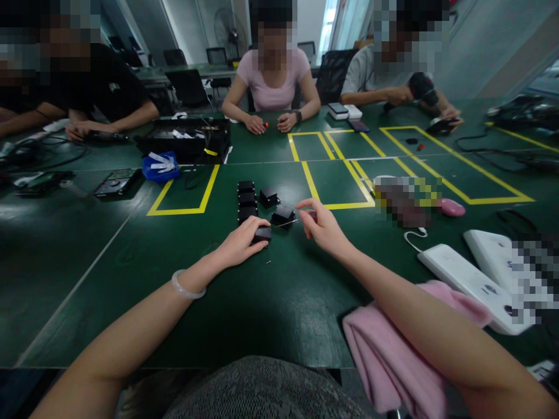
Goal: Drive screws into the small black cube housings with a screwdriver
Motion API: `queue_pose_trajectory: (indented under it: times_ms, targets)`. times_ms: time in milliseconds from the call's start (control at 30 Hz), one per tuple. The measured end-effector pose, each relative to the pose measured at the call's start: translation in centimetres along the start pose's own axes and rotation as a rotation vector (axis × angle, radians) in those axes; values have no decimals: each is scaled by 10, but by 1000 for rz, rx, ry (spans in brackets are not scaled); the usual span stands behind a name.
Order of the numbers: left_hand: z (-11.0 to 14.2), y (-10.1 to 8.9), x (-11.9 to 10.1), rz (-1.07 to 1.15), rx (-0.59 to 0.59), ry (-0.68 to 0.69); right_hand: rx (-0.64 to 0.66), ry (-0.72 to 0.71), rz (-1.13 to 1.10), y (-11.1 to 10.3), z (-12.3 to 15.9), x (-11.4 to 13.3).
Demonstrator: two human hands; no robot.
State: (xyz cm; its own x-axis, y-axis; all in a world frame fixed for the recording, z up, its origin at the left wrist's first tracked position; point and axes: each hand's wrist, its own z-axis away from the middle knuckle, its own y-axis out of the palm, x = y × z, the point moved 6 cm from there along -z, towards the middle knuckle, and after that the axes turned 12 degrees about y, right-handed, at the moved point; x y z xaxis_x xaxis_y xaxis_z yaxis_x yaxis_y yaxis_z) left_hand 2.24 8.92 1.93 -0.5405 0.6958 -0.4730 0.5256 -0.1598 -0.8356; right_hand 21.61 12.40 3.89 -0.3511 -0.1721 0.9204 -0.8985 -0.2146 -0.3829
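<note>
A small black block (262, 234) was held near the middle of the frame, gripped by the left hand (238, 241) with fingers curled over its far side and thumb at its near side. A thin screwdriver (286, 223) was pinched between the fingers of the right hand (324, 227), its shaft directed leftward to the block; whether the tip was touching could not be told. Just beyond the left hand, a row of black blocks (247, 199) was set out, its near end partly covered by the fingers. Two loose black blocks (269, 195) were seen to the right of the row, the nearer one passed in front of by the shaft. A tiny screw (268, 262) was left lying below the held block, on the green table (244, 314). At lower right, a pink cloth (375, 337) was partly hidden by the right forearm, and a white device (469, 285) was placed beyond it. At left, a hard drive (117, 182) and a blue bag (151, 173) were seen before a black case (183, 145). Along the top, co-workers (275, 84) were seated
</note>
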Motion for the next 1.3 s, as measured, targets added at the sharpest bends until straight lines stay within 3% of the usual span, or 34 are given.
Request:
queue_pose_trajectory:
  times_ms: [1300]
  targets:
    - [1, -1, -1, 14, 5, -19, 15, 14, 3, -1, -1, -1]
